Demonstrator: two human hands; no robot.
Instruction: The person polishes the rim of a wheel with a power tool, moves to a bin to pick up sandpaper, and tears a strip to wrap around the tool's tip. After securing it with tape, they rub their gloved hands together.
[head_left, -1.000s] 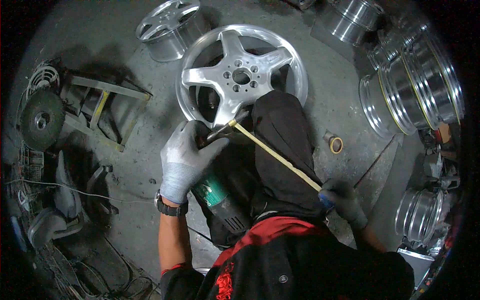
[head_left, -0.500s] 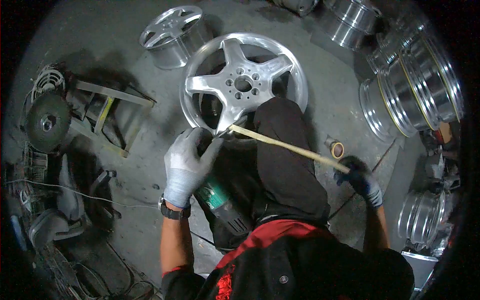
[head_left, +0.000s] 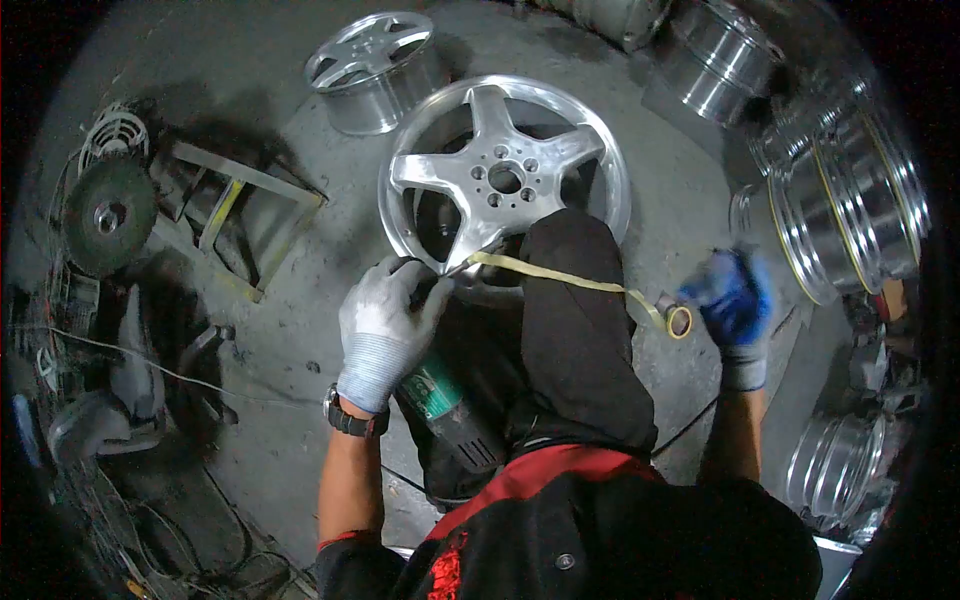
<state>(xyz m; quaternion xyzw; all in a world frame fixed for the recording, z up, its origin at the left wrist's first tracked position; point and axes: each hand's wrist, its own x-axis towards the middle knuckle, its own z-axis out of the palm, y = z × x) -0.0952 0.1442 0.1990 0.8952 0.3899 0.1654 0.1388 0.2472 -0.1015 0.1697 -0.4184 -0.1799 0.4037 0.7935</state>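
My left hand (head_left: pixel 385 318), in a pale glove, grips the front end of a green and black power tool (head_left: pixel 440 400) lying against my lap. From a thin metal tip just beyond its fingers, a yellowish strip (head_left: pixel 560 275) runs right across my knee and curls down at its far end. Below and around that tip is a spoke of the polished five-spoke wheel (head_left: pixel 480 168). My right hand (head_left: pixel 738 300), in a blue and grey glove, is raised right of the strip's loose end, apart from it; motion smears its fingers.
A second wheel (head_left: pixel 370 80) stands behind. Stacked rims (head_left: pixel 840 200) line the right side. On the floor lies a small tape roll (head_left: pixel 679 321). At left are a disc machine (head_left: pixel 108 218), a metal frame (head_left: pixel 250 190) and cables.
My right hand has let go of the strip and moved up. The strip, taut and straight before, now sags and curls. The whole view has shifted slightly.
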